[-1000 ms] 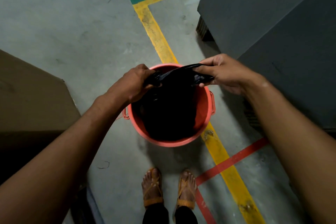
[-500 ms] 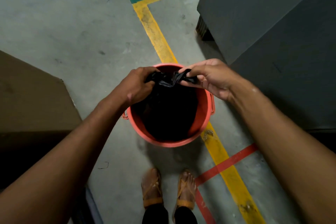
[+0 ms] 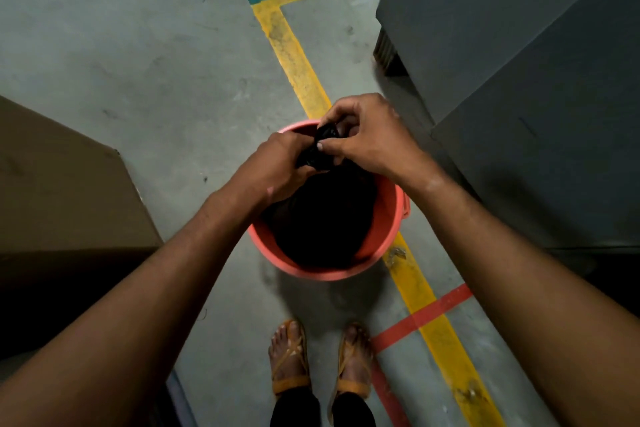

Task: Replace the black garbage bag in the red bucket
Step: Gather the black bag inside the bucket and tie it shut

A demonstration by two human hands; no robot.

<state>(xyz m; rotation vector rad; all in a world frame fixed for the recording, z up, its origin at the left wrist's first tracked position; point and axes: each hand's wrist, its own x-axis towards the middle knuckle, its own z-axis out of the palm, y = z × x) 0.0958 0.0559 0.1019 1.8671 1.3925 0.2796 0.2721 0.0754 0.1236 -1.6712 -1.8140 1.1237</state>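
Over the round red plastic bucket (image 3: pixel 382 218) standing on the grey concrete floor (image 3: pixel 145 55), both hands meet at the gathered neck of the black plastic garbage bag (image 3: pixel 322 215), whose dark body fills the inside of the bucket. With fingers curled, the left hand (image 3: pixel 277 166) grips the bunched plastic from the near left side, while the right hand (image 3: pixel 367 137) pinches the same bunch from the far right, thumb and fingertips pressed on it. Below the bucket a pair of tan strapped sandals (image 3: pixel 318 360) stands beside a yellow painted floor line (image 3: pixel 412 284), with a brown cardboard box (image 3: pixel 62 191) to the left and a large dark grey cabinet (image 3: pixel 519 45) to the right.
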